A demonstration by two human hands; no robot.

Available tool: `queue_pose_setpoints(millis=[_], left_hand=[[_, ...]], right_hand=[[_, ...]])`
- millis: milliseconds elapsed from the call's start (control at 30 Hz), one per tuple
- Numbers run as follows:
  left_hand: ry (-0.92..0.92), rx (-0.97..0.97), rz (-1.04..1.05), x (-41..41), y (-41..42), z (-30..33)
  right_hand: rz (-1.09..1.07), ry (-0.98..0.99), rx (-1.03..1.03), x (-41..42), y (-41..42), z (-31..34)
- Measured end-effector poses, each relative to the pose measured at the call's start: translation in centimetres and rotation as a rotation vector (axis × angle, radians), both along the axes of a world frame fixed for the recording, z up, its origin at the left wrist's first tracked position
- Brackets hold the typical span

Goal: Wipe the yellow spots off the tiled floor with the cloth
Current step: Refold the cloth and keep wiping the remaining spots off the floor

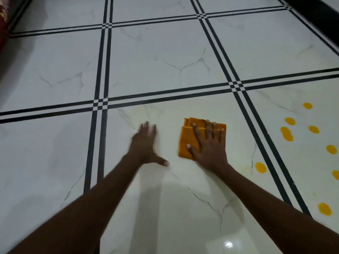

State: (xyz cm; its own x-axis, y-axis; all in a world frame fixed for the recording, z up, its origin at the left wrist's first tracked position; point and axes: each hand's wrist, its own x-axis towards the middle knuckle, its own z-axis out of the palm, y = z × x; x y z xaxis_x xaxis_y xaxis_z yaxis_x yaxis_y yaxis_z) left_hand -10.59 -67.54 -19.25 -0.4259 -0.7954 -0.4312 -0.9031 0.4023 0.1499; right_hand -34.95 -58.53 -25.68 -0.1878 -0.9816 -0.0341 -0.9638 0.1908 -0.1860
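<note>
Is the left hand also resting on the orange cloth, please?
No, only the right hand presses the cloth; the left hand lies apart from it.

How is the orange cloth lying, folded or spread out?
Folded: the cloth shows stacked layered edges at its far side, pressed flat by the right hand.

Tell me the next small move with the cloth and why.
Probably slide the cloth rightward to the nearest yellow spot. The right hand presses it flat on tile that looks clean, while the spots lie to its right; the left hand holds nothing.
</note>
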Motion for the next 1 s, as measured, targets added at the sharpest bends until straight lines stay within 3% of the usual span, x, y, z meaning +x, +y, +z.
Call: queue_pose_setpoints(millis=[133, 267, 367, 500, 633, 733, 867, 1000], left_hand=[[-0.031, -0.038, -0.009, -4.3, 1.8, -1.8], [-0.076, -0.026, -0.007, -4.0, 1.7, -1.5], [-0.124, 0.009, -0.012, -4.9, 1.6, -0.9], [-0.202, 0.043, -0.004, -6.0, 1.3, -0.5], [-0.235, 0.056, -0.019, -6.5, 0.8, -0.6], [-0.25, 0.041, -0.023, -6.3, 0.6, -0.6], [-0.277, 0.045, -0.027, -6.6, 0.5, -0.3], [-0.297, 0.042, -0.033, -7.0, 0.5, -0.1]], right_hand=[[0.088, 0.022, 0.019, -3.4, -2.5, 0.1], [-0.24, 0.036, 0.013, -10.6, -2.5, 0.6], [-0.476, 0.018, 0.0, -8.5, 2.4, 0.6], [-0.263, 0.032, 0.011, -1.7, 5.3, 0.4], [-0.014, -0.003, 0.014, -5.1, 0.3, 0.7], [-0.1, 0.006, 0.032, -9.0, -0.2, 0.6], [-0.312, -0.029, -0.005, -8.9, 8.5, 0.8], [-0.201, -0.047, 0.011, -2.6, 15.3, 1.0]])
